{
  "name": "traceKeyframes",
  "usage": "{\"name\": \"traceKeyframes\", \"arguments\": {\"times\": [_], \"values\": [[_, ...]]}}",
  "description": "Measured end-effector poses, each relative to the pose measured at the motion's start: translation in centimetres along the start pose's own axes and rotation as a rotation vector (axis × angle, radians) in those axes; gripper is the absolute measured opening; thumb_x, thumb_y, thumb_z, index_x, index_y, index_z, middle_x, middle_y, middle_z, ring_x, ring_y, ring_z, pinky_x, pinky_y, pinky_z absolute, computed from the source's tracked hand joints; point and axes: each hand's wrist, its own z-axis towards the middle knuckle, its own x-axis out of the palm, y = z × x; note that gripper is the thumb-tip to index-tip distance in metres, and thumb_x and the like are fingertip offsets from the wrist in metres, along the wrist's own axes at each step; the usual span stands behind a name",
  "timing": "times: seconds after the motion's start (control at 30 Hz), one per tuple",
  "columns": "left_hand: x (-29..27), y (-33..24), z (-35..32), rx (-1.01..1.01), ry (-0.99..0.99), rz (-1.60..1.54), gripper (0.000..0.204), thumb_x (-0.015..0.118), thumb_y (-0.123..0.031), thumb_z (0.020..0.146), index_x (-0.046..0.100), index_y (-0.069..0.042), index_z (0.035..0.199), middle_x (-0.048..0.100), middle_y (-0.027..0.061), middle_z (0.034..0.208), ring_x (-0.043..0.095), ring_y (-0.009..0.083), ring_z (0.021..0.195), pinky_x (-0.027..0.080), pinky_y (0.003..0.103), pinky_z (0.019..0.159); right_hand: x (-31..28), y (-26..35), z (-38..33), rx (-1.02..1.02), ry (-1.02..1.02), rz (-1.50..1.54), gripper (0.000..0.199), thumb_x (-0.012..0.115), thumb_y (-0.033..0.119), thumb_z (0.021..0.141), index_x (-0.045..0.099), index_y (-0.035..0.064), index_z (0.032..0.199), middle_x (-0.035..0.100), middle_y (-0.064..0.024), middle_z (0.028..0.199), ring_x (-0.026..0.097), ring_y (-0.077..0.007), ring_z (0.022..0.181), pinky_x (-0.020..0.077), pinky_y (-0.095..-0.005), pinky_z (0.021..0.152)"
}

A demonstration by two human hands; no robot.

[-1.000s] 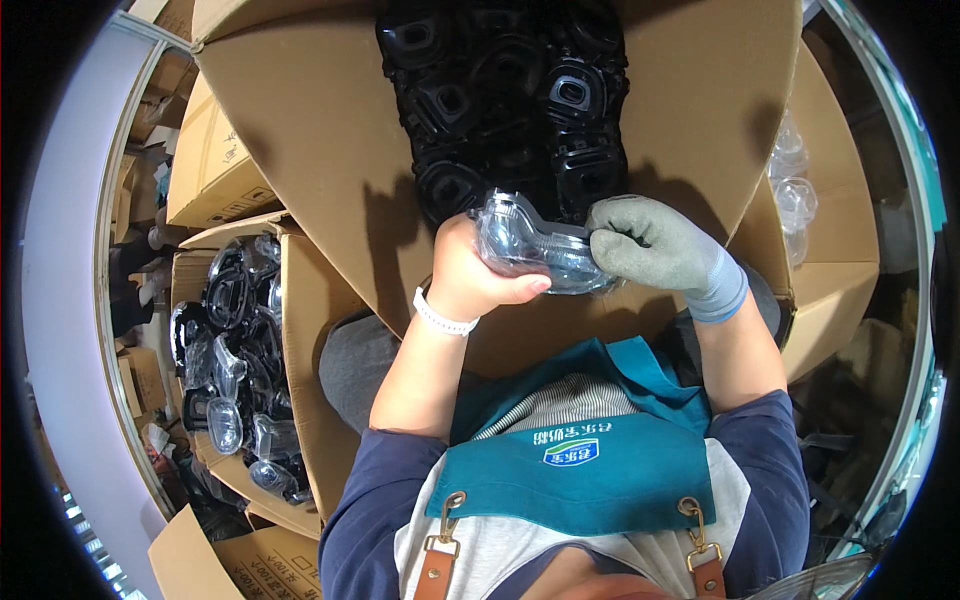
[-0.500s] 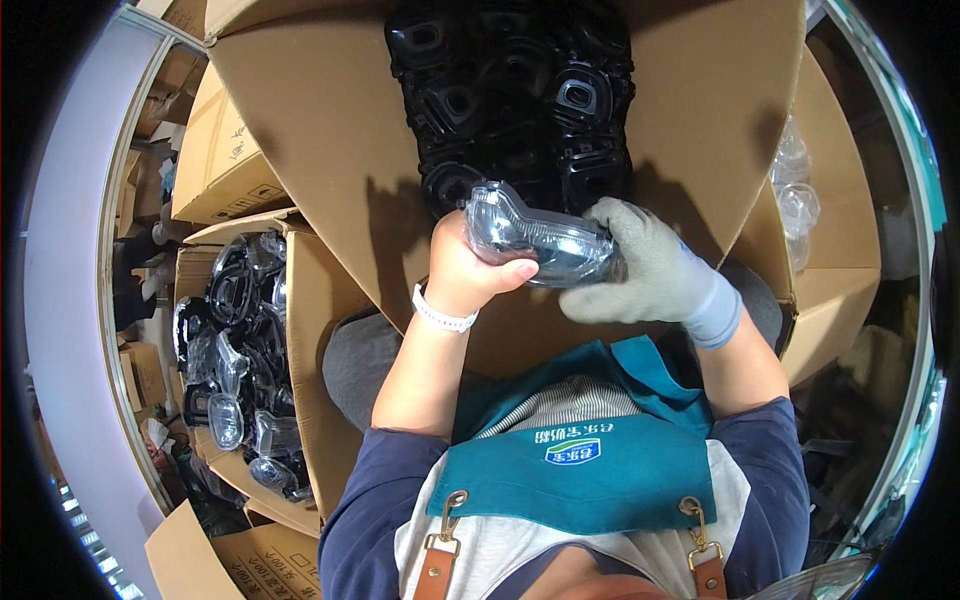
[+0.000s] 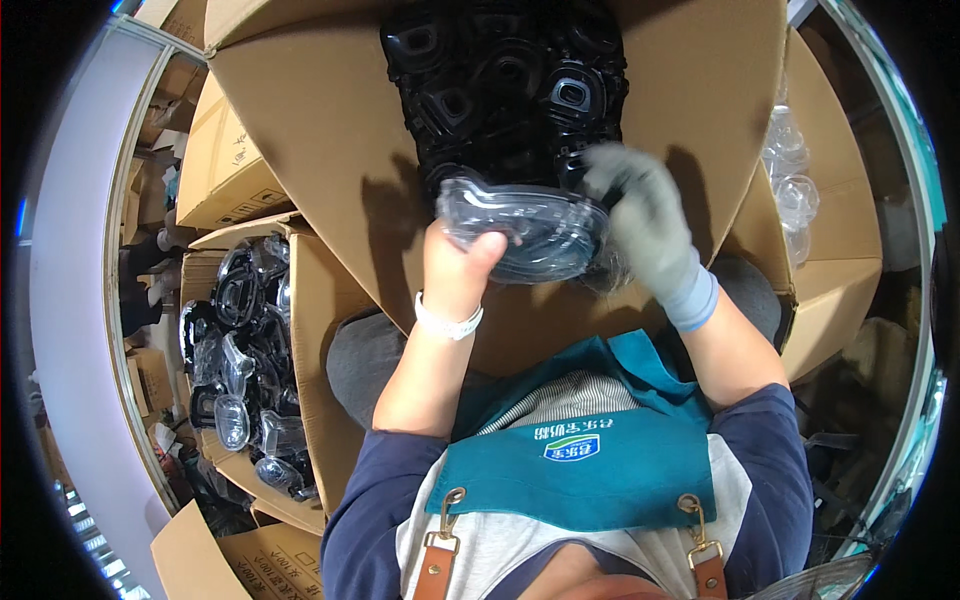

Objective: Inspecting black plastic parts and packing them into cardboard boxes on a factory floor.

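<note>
My left hand, bare with a white band at its wrist, grips the left end of a clear plastic clamshell pack. The thumb lies across its near side. The pack is see-through, and whether anything sits inside it I cannot make out. At its right end is my right hand, in a grey glove and smeared by motion; its fingers show too poorly to tell if they touch the plastic. Just beyond the pack, black molded plastic trays sit inside a big cardboard box.
Left of me, an open carton holds several clear and black packs. Another open carton on the right has clear plastic shells in it. A carton stands at far left, beside a pale upright panel.
The pack has shifted slightly left and turned in my left hand. My gloved right hand has risen and pulled back from around the pack's right end.
</note>
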Motion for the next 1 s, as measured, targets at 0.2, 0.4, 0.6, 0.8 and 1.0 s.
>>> {"name": "traceKeyframes", "arguments": {"times": [0.2, 0.4, 0.6, 0.8, 1.0], "values": [[-1.5, -9.1, -4.2, 0.189, -0.186, -0.699, 0.058, 0.045, -0.049, 0.092, 0.048, -0.01, 0.136, 0.062, 0.0133, 0.113, 0.065, 0.0257, 0.087, 0.054, 0.048, 0.077, 1.4, -10.3, -3.1, 0.444, 0.006, -0.974, 0.084, 0.072, 0.043, 0.081, 0.036, 0.0033, 0.145, 0.044, -0.0253, 0.142, 0.044, -0.0375, 0.132, 0.0354, -0.0427, 0.11], [-17.3, -15.2, -11.1, 0.839, -1.07, 0.436, 0.061, 0.061, -0.05, 0.092, 0.056, 0.001, 0.125, 0.062, 0.0123, 0.122, 0.06, 0.0279, 0.11, 0.048, 0.043, 0.097, 2.3, -17.8, -11.5, 0.828, 0.643, -1.45, 0.108, 0.064, 0.063, 0.073, 0.013, 0.0162, 0.156, 0.005, -0.0192, 0.161, 0.007, -0.0483, 0.146, 0.0151, -0.0702, 0.11], [-33.3, -15.8, -19.4, -0.177, -1.262, 1.718, 0.077, 0.071, -0.051, 0.083, 0.051, 0.006, 0.13, 0.056, 0.0267, 0.131, 0.056, 0.0357, 0.121, 0.044, 0.041, 0.101, 1.6, -19.8, -11.0, 0.8, 0.512, -1.402, 0.096, 0.068, 0.057, 0.073, 0.019, 0.0358, 0.154, 0.008, -0.0171, 0.161, 0.006, -0.0488, 0.145, 0.0216, -0.0667, 0.109], [-26.6, -10.7, -16.0, 0.352, -1.225, 1.456, 0.06, 0.065, -0.017, 0.084, 0.042, 0.003, 0.136, 0.05, 0.0196, 0.134, 0.047, 0.0347, 0.126, 0.036, 0.042, 0.109, 0.6, -18.2, -10.0, 0.949, 0.648, -1.288, 0.091, 0.061, 0.063, 0.076, 0.018, 0.0444, 0.153, -0.007, -0.0134, 0.164, -0.005, -0.0476, 0.147, 0.0101, -0.0662, 0.113], [-2.7, -2.5, -6.2, 0.127, -0.14, 0.992, 0.018, 0.065, -0.011, 0.082, 0.067, -0.005, 0.099, 0.066, 0.0108, 0.103, 0.063, 0.0262, 0.1, 0.049, 0.036, 0.091, -0.6, -18.5, -8.8, 0.787, 0.72, -1.33, 0.099, 0.064, 0.067, 0.07, 0.019, 0.0386, 0.154, 0.005, -0.0139, 0.163, 0.006, -0.0487, 0.146, 0.0138, -0.0548, 0.119]]}}
